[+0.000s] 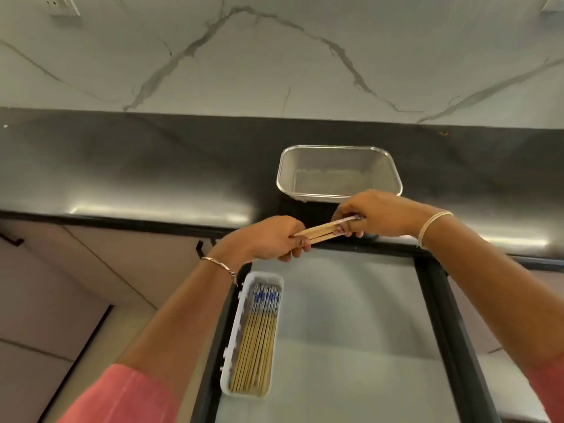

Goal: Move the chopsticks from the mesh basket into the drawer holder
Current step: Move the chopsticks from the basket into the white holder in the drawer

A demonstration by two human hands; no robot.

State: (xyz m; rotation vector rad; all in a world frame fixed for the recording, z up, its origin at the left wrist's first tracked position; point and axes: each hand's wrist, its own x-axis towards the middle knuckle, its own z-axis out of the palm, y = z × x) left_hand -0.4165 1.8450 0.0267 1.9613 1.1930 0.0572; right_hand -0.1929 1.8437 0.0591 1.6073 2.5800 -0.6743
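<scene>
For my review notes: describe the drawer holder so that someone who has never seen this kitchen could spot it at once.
Below the black countertop a drawer stands pulled open with a pale liner. The drawer holder is the long, narrow white tray along the drawer's left side, under the left hand. Unlike the mesh basket on the counter, it is packed with chopsticks lying lengthwise.

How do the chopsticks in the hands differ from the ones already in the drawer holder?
The held chopsticks are few, gripped crosswise at both ends by the left hand and right hand above the drawer's front edge; the holder chopsticks are many, lying lengthwise, packed side by side in the white holder. Both sets are pale wood with patterned ends.
</scene>
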